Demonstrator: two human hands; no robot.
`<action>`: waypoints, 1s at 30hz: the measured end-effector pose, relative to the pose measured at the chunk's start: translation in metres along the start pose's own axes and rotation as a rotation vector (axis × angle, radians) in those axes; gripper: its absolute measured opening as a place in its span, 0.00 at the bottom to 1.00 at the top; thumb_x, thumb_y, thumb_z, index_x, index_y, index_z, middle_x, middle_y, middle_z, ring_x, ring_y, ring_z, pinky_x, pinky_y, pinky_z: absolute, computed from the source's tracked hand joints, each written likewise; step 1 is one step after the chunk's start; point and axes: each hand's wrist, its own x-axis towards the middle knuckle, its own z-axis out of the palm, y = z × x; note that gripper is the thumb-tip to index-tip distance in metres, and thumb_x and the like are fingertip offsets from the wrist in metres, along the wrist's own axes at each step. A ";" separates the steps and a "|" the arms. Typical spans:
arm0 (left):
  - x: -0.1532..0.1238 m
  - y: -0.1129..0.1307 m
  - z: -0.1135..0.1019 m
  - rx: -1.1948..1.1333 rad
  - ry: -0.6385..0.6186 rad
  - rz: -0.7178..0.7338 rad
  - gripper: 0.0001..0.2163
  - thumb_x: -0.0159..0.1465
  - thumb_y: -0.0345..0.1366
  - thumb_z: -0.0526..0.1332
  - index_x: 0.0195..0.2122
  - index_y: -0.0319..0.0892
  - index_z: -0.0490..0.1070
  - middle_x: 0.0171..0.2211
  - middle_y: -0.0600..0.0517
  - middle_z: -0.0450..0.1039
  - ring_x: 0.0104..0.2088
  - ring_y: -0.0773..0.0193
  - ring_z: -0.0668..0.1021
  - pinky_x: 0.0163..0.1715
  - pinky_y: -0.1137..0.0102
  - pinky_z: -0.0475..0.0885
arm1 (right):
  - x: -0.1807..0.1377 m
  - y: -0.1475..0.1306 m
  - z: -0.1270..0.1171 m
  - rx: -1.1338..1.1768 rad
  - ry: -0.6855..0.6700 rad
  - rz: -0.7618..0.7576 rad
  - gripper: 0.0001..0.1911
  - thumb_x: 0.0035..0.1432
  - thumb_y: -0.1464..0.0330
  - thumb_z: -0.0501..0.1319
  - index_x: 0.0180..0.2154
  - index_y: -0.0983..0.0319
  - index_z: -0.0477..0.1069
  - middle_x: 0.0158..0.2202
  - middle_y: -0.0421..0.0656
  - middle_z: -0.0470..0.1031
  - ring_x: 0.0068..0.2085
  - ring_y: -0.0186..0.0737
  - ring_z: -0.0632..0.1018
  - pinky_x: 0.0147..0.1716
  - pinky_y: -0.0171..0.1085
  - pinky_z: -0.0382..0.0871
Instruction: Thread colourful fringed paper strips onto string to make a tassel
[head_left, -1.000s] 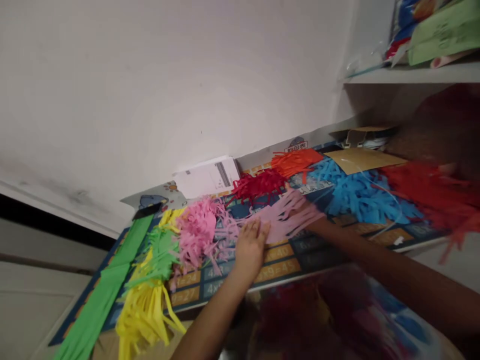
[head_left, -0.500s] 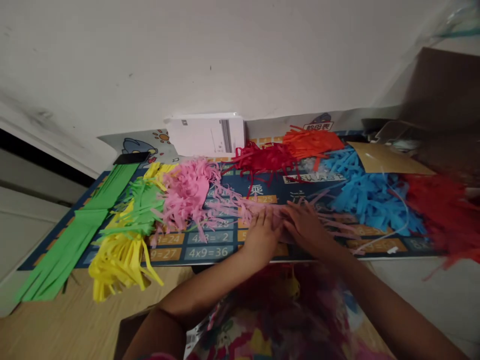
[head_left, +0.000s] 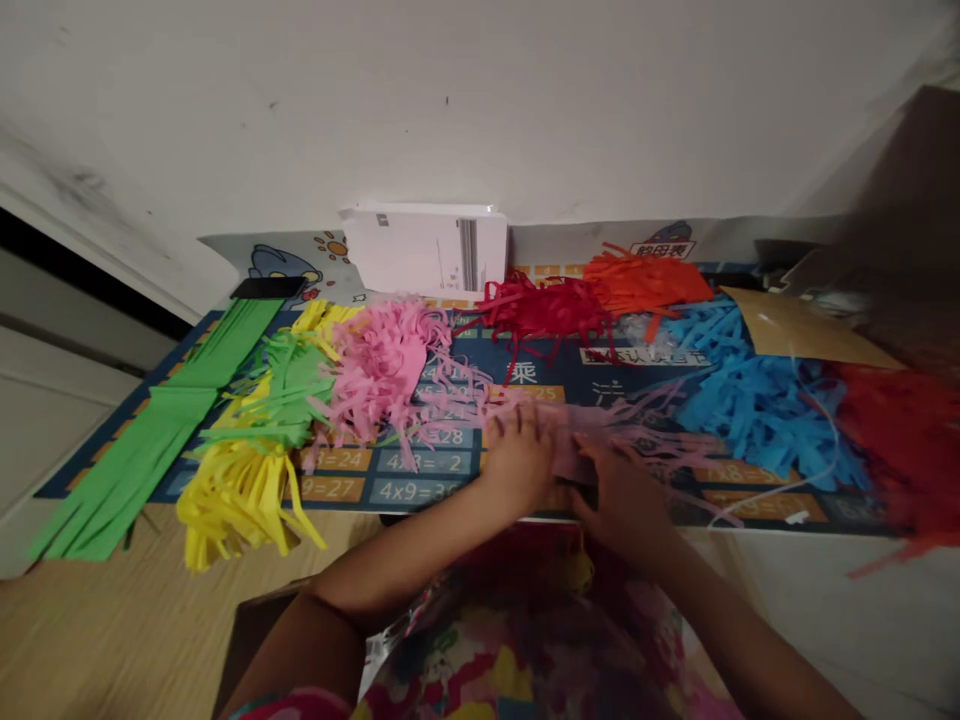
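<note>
Head view, pink fringe (head_left: 574,440) under both hands

Head-worn view, looking forward and down, close over table (head_left: 187,620)

— What carried it all?
— A wooden floor (head_left: 112,640), with a blue multiplication mat (head_left: 420,480) laid on it.
— And on the mat?
— Fringed paper piles: green (head_left: 150,440), yellow (head_left: 240,495), pink (head_left: 382,365), red (head_left: 544,310), orange (head_left: 645,280), blue (head_left: 757,410).
</note>
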 end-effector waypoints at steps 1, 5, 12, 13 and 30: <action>-0.001 -0.008 -0.004 0.009 0.016 -0.046 0.35 0.62 0.43 0.65 0.68 0.39 0.59 0.70 0.29 0.50 0.67 0.30 0.61 0.59 0.36 0.61 | 0.000 0.003 0.003 -0.020 -0.007 0.026 0.24 0.58 0.67 0.58 0.57 0.65 0.65 0.53 0.55 0.77 0.52 0.53 0.77 0.59 0.52 0.60; -0.017 -0.054 -0.022 0.056 0.082 -0.256 0.32 0.63 0.40 0.62 0.68 0.36 0.59 0.67 0.30 0.58 0.66 0.34 0.63 0.59 0.40 0.62 | 0.004 0.016 0.006 -0.071 -0.010 0.052 0.17 0.60 0.72 0.56 0.51 0.62 0.72 0.52 0.51 0.79 0.50 0.49 0.79 0.57 0.49 0.61; -0.044 -0.045 -0.048 0.003 0.198 0.257 0.24 0.66 0.39 0.58 0.63 0.45 0.65 0.64 0.40 0.66 0.66 0.47 0.65 0.66 0.48 0.54 | 0.005 0.025 0.004 -0.073 0.021 -0.026 0.15 0.65 0.76 0.52 0.44 0.61 0.76 0.48 0.48 0.81 0.48 0.44 0.80 0.54 0.45 0.61; -0.041 -0.033 -0.046 -0.029 0.144 0.420 0.23 0.67 0.40 0.58 0.62 0.45 0.66 0.61 0.41 0.69 0.63 0.49 0.68 0.67 0.50 0.52 | 0.005 0.025 0.003 -0.075 0.030 -0.037 0.15 0.65 0.76 0.52 0.44 0.62 0.76 0.48 0.48 0.81 0.48 0.44 0.80 0.54 0.45 0.61; -0.045 -0.051 -0.050 -0.029 0.205 0.264 0.28 0.65 0.52 0.62 0.62 0.43 0.66 0.58 0.42 0.72 0.58 0.49 0.72 0.60 0.51 0.61 | 0.012 0.045 0.001 0.065 0.025 -0.050 0.14 0.65 0.71 0.54 0.42 0.60 0.79 0.44 0.46 0.83 0.45 0.45 0.81 0.49 0.46 0.63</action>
